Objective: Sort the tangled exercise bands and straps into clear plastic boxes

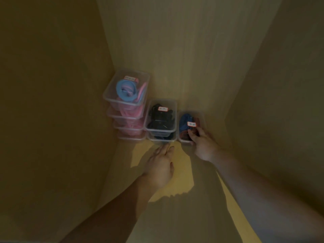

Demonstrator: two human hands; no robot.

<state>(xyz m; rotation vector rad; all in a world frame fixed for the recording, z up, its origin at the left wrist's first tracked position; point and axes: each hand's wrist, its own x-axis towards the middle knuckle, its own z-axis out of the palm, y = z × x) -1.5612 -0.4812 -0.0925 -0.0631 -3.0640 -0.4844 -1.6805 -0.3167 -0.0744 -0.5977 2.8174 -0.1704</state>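
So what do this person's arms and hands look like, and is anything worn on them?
Both forearms are bare as far as the view reaches: no sleeve on the left arm or the right arm. The left hand and right hand wear no gloves. No watch, bracelet or ring can be made out, though the dim, blurred picture could hide a thin one.

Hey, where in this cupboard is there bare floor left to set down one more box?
Bare floor lies between the single box under your right hand and the right wall, and in front, around your left hand. The back left corner is crowded with box stacks side by side.
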